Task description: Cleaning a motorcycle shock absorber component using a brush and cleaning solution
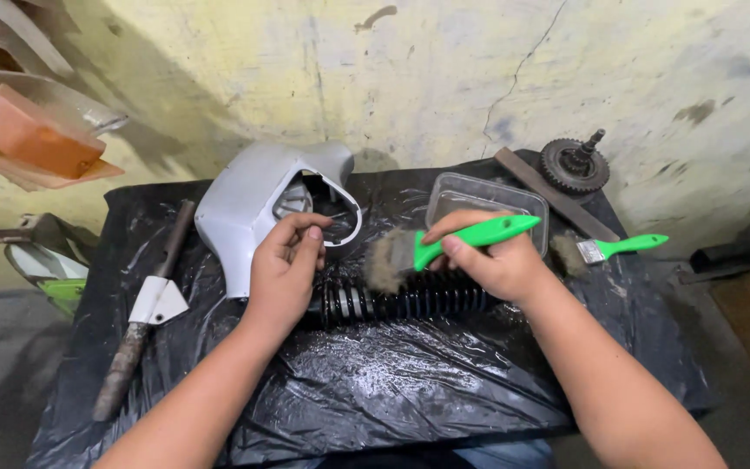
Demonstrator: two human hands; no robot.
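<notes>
Spring (401, 302) lies mid-sheet on black plastic sheet (392, 391); left hand (284, 274) clasps its left end, fingers curled; right hand (492, 256) grips green brush (444, 247), bristles on coils; cleaning seems underway, coils dusty; spare brush (609, 250) right of spring.

Left hand (284, 274) curled, fingers (301, 227) bent, palm down; right hand (496, 260) fisted; forearms converging.

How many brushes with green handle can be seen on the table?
2. One green-handled brush is in the right hand, bristles on the black coil spring. A second brush lies right of the clear plastic container. None seem hidden.
</notes>
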